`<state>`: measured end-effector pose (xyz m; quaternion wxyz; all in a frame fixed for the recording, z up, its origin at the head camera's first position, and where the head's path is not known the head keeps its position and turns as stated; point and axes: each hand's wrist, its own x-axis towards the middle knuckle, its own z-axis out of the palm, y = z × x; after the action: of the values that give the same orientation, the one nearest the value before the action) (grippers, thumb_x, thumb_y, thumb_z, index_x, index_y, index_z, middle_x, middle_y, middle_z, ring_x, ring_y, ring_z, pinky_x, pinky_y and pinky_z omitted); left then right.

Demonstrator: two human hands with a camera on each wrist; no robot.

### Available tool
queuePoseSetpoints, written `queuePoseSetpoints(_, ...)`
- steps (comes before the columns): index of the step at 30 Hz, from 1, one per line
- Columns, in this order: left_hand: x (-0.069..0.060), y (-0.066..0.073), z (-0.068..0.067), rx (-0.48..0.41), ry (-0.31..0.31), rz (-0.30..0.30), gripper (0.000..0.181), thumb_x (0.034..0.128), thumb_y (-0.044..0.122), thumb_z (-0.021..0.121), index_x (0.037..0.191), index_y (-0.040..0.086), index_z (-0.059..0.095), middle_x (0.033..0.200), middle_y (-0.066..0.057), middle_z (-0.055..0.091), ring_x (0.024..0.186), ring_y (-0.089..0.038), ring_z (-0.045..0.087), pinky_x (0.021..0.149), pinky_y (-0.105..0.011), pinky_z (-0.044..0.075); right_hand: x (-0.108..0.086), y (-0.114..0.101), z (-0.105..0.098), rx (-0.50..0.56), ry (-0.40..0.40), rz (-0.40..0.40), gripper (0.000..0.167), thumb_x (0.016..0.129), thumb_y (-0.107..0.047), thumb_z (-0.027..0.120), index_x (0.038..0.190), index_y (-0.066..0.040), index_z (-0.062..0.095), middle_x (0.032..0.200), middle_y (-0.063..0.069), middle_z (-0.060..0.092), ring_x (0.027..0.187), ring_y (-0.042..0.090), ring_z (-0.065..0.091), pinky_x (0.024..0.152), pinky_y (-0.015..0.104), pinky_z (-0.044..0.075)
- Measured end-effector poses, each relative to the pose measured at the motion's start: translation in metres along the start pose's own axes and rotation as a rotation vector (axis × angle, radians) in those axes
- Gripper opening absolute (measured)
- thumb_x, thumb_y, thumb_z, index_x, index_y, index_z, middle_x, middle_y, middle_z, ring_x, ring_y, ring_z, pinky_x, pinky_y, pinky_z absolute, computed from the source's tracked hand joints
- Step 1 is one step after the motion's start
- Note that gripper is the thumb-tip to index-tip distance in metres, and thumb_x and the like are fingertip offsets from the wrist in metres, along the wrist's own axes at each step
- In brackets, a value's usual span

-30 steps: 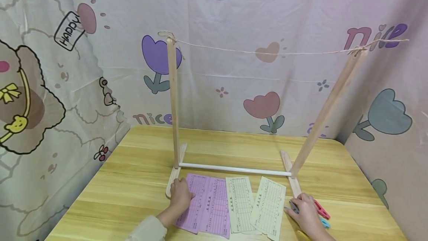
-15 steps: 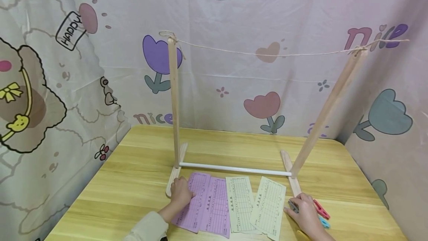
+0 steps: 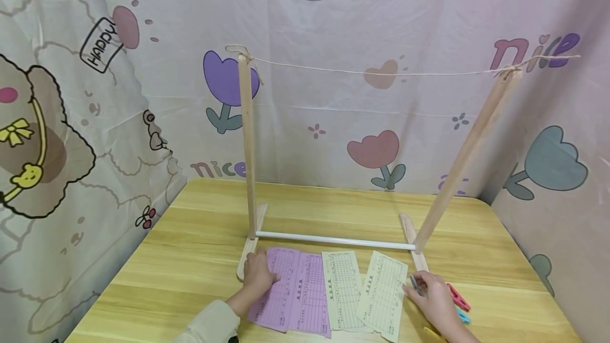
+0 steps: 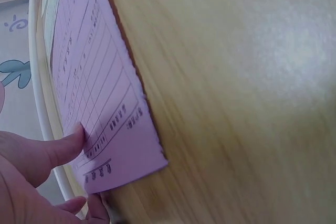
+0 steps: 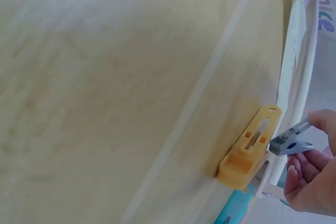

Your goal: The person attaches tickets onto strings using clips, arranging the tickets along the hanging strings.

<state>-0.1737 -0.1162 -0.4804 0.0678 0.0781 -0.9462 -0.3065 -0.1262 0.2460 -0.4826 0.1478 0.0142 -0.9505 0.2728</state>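
My left hand (image 3: 258,275) pinches the left edge of a purple printed form (image 3: 278,292); in the left wrist view its thumb lies on the paper and the fingers are at the edge below. A second purple form (image 3: 311,295) lies beside it, partly overlapped. Between the thumb and fingers of my right hand (image 3: 437,300) is a grey clothespin (image 5: 291,142), held just above the table. Close by lie a yellow clothespin (image 5: 249,148), a blue one (image 5: 235,207) and a red one (image 3: 458,297). The right hand is just right of a pale yellow form (image 3: 383,296).
Another pale yellow form (image 3: 344,290) lies in the middle. Behind the papers stands a wooden frame with a left post (image 3: 247,147), a leaning right post (image 3: 464,165) and a white bar (image 3: 333,240). A string (image 3: 352,71) runs between the post tops.
My right hand has lifted slightly, bringing the grey clothespin up from among the others. The left hand stays at the purple form, whose left edge has shifted slightly.
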Motion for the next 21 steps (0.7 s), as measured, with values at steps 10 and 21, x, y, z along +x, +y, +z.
queuePoseSetpoints(10, -0.001, -0.004, -0.002, -0.128, -0.042, 0.034, 0.070, 0.0569, -0.008, 0.079, 0.118, -0.010, 0.044, 0.093, -0.025, 0.062, 0.085, -0.038, 0.062, 0.075, -0.046, 0.053, 0.006, -0.007, 0.002, 0.052, 0.056, -0.037, 0.035, 0.070, -0.006, 0.077, 0.102, 0.004, 0.067, 0.075, 0.000, 0.061, 0.066, 0.001, 0.049, 0.054, 0.017, 0.043)
queuePoseSetpoints(21, -0.002, -0.014, -0.009, -0.162, -0.028, 0.084, 0.034, 0.0705, -0.009, 0.067, 0.102, -0.012, 0.055, 0.085, -0.027, 0.065, 0.074, -0.033, 0.064, 0.064, -0.039, 0.054, 0.011, -0.016, -0.002, 0.154, 0.062, -0.044, 0.032, 0.074, -0.005, 0.075, 0.103, 0.003, 0.065, 0.080, 0.003, 0.067, 0.067, -0.003, 0.052, 0.057, 0.017, 0.047)
